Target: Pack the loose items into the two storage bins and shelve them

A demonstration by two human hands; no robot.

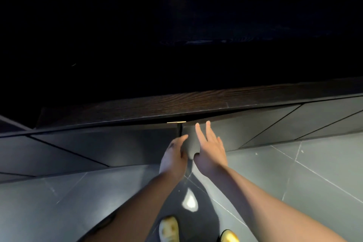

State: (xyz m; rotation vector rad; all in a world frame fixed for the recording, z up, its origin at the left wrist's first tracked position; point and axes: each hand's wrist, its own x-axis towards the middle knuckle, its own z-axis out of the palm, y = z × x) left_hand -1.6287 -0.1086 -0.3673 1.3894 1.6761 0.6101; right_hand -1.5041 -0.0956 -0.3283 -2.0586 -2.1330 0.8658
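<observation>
Left hand point(173, 155): reached forward to the centre of the frame, its fingers curled around the near edge of a grey cabinet door point(191, 143); the grip was closed on that edge, though the fingertips were hidden behind the panel.
Right hand point(211, 151): just beside the left, palm toward the same door, fingers spread and straight; the grip was wide open and held nothing. I could not tell whether the palm touched the panel.
Cabinet door: a flat grey panel below the middle of the frame, with a dark vertical gap point(179, 129) along its left edge and a small brass-coloured fitting point(176, 122) at the top of that gap.
Worktop point(157, 108): a dark wood-grain slab that ran across the middle of the frame above the doors.
Upper half of the frame: almost black; nothing there could be made out.
Storage bins and loose items: none visible anywhere in the view, so I could not say where they were.
Floor point(294, 173): glossy grey tiles with pale seams, filling the lower frame.
Feet: two yellow shoes point(169, 229) at the bottom edge, between the forearms.
</observation>
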